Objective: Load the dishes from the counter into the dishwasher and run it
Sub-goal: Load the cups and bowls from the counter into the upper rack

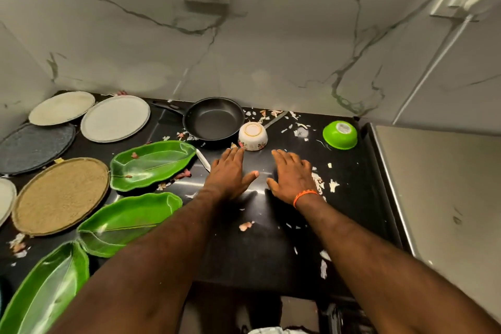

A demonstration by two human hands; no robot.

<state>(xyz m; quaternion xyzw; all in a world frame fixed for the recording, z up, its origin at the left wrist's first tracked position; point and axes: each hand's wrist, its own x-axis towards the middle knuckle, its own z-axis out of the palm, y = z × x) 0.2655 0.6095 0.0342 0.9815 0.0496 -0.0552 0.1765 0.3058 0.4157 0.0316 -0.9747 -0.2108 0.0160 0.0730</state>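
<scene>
At frame centre, the left hand and right hand are laid flat and released on the black counter. An upturned white floral bowl is seen just above them, beside a frying pan; leaf-shaped green dishes are spread at lower left.

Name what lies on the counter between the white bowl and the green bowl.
Head view: only scattered pale peelings on the black counter between the white bowl and the green bowl; no dish.

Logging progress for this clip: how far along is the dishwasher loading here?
Nothing looks loaded yet. Both the left hand and right hand lie flat and empty on the counter. Still there: frying pan, upturned white bowl, green bowl, plates, leaf-shaped dishes. No dishwasher shows in view.
</scene>
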